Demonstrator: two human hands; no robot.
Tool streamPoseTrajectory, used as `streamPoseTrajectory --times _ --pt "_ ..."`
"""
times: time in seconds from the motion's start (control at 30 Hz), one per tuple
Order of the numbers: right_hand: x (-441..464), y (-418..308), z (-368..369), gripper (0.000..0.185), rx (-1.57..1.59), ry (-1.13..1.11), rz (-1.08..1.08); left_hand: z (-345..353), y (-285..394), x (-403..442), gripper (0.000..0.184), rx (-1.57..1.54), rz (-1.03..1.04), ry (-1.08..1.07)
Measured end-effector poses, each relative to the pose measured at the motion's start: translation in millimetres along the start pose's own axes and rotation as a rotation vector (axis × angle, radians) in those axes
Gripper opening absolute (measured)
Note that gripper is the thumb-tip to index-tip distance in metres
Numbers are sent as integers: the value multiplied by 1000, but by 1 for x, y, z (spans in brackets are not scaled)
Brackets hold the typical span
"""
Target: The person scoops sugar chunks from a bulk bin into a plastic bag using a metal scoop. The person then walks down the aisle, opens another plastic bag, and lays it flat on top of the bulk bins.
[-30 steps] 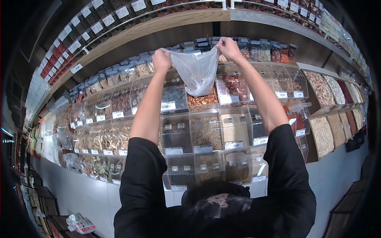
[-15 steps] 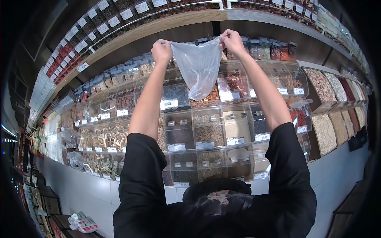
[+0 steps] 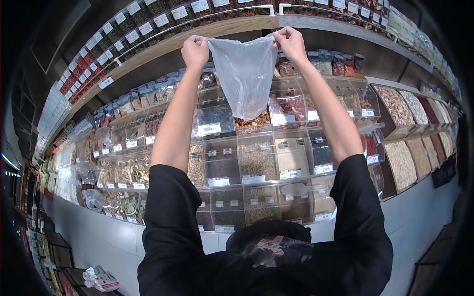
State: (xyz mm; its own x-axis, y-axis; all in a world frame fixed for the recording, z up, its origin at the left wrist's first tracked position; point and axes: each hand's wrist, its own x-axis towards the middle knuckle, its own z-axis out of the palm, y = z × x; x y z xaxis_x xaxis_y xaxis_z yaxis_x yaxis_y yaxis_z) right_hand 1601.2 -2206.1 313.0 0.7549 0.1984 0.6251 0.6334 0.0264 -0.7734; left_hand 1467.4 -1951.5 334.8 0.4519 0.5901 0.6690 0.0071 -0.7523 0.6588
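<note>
A translucent plastic bag (image 3: pixel 244 74) hangs stretched between my two hands at the top of the head view. My left hand (image 3: pixel 196 51) pinches its upper left corner, and my right hand (image 3: pixel 290 44) pinches the upper right one. The bag narrows toward its lower end, which hangs in front of a bin of orange-brown dried slices (image 3: pixel 254 121). Whether the bag's mouth is parted I cannot tell. Beside that bin are one with dark goods (image 3: pixel 216 116) and one with reddish dried pieces (image 3: pixel 288 102).
Tiers of clear-lidded bins with price labels (image 3: pixel 290 173) fill the middle. Packed bags line a ledge behind, below a wooden shelf (image 3: pixel 197 47) with a metal rail. Open grain bins (image 3: pixel 401 165) stand at the right. A white bag (image 3: pixel 101 279) lies at the lower left.
Both hands have risen a little, and the left has moved slightly outward. The plastic bag has come up with them and is spread wider at the top.
</note>
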Motion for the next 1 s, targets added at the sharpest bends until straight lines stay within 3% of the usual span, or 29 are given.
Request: streamPoseTrajectory --times 0.27,0.43,0.53,0.57,0.7,0.83,0.93,1.0 --pt "10 -41 -8 16 110 24 -195 -25 43 12 17 -197 200 139" --pt "12 -53 -12 9 -54 115 -424 -43 68 12 20 -300 251 144" --pt "-6 -87 -14 9 220 106 -384 -61 94 1 18 -345 309 237" --pt "-6 -88 -15 8 244 141 -377 -70 103 -8 8 -409 425 193" --pt "-10 -78 -25 8 263 166 -456 -87 133 -46 9 -459 454 190" --pt "-33 -53 -32 11 477 177 -431 -84 109 -83 14 -353 580 221" --pt "-80 -28 -37 8 453 209 -263 -75 72 -129 12 -240 699 211" --pt "-114 11 -32 11 381 175 -196 -56 32 -173 12 -155 618 124"
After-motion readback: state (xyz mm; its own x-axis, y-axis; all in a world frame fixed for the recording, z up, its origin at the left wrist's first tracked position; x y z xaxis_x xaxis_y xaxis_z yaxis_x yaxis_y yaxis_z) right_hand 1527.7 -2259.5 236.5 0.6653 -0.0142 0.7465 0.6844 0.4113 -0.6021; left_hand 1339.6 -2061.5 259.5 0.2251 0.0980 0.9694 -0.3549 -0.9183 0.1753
